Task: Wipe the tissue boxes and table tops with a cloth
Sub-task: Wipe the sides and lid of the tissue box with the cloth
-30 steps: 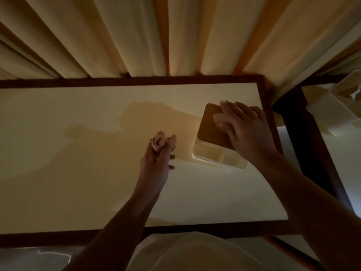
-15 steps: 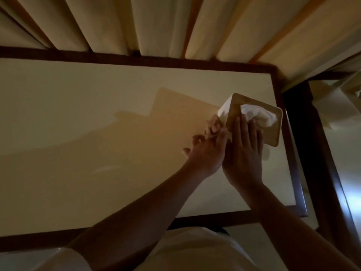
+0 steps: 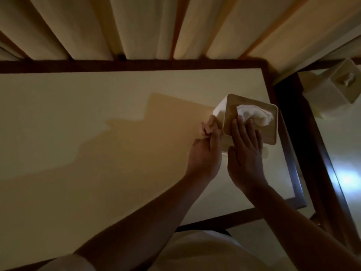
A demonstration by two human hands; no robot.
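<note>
**Cloth against the box's side**

The left hand (image 3: pixel 205 153) grips a bunched cloth (image 3: pixel 208 127) in curled fingers and presses it to the left side of the box (image 3: pixel 220 111). The right hand (image 3: pixel 246 153) lies just beside it, fingers straight and flat on the lid, fingertips touching the tissue (image 3: pixel 256 114) that sticks out of the top. The box stands near the far right corner of the pale, dark-framed bench (image 3: pixel 97 118). A second box (image 3: pixel 326 90) sits on the next bench (image 3: pixel 340 137) to the right. A pleated curtain (image 3: pixel 136 26) hangs behind both.
</note>
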